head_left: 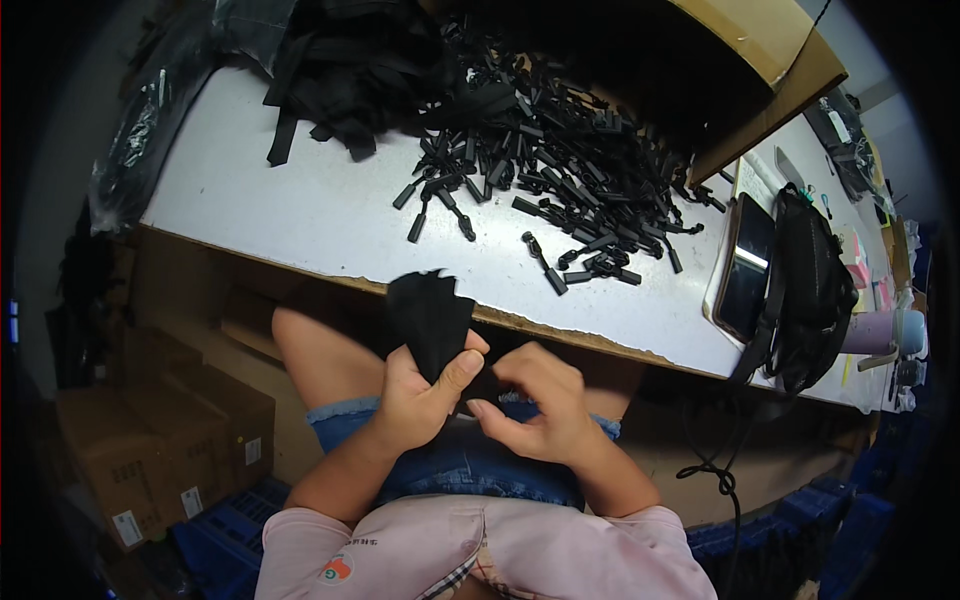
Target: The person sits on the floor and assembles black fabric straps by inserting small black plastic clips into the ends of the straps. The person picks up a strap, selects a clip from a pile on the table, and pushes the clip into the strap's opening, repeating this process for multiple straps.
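Note:
My left hand (415, 405) is closed round a bundle of black fabric strips (428, 318), its thumb pressed across them. The strips fan out above the fist, just off the table's front edge. Close by on the right, my right hand (540, 405) curls its thumb and fingers about the dark lower part of the bundle, over my lap. That lower end is partly hidden by the hands and hard to tell from the shadow. On the table beyond lies a wide heap of black zipper sliders with long pulls (570, 185); a few lie loose at its near side.
The white table (290, 215) has a worn front edge. More black strips (350, 75) are piled at its far left. A cardboard box (745, 40) stands behind the heap. At the right lie a phone (746, 265), a black bag (808, 290) and a cup (885, 332). Cartons (150, 450) stand lower left.

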Tool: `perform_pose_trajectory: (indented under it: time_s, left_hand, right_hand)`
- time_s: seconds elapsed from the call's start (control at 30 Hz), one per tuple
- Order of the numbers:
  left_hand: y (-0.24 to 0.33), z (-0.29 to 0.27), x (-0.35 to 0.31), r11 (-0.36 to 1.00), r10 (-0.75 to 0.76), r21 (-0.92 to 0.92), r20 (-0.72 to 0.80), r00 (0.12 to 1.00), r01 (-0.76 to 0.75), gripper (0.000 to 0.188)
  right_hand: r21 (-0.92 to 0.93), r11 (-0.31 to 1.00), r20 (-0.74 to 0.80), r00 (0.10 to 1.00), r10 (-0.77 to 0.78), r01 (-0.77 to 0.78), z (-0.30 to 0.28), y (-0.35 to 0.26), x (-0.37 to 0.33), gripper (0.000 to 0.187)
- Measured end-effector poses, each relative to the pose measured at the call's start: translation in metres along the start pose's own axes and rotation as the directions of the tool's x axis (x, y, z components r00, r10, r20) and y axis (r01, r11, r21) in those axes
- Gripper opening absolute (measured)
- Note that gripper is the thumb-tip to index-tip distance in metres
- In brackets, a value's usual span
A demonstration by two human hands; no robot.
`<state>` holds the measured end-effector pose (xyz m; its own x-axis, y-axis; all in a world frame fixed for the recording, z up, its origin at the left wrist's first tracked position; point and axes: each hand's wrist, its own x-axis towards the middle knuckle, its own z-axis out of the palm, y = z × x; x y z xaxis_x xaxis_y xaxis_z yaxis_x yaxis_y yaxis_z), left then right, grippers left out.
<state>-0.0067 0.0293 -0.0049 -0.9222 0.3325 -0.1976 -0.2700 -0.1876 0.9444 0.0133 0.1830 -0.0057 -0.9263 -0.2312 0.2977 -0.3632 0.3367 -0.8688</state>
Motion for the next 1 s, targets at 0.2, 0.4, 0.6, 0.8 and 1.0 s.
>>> perform_pose_trajectory:
  time_s: [0.2,0.4,0.6,0.8,1.0]
  left_hand:
    - [-0.017,0.001,-0.002,0.976,0.076,0.19,0.14,0.987,-0.102,0.015]
    - [-0.005,-0.001,-0.005,0.987,0.102,-0.136,0.095,0.99,-0.089,0.021]
    - [-0.01,0.006,-0.007,0.967,0.22,-0.122,-0.045,0.974,-0.224,0.013]
    - [-0.009,0.0,0.0,0.504,0.717,0.47,0.241,0.655,-0.725,0.012]
    - [-0.006,0.004,0.0,0.905,-0.079,-0.422,-0.047,0.996,0.052,0.017]
  right_hand:
    - [-0.198,0.935,-0.099,0.943,-0.319,0.295,-0.003,0.003,0.015,0.023]
    - [0.46,0.876,-0.033,0.983,0.182,-0.146,-0.006,0.0,0.0,0.009]
    - [0.457,0.883,-0.07,0.986,0.15,-0.102,0.004,0.001,0.002,0.005]
    - [0.778,0.515,0.121,0.89,0.44,-0.36,0.009,0.001,0.004,0.004]
    - [-0.723,0.685,-0.319,0.925,-0.208,-0.096,-0.011,0.012,0.072,0.014]
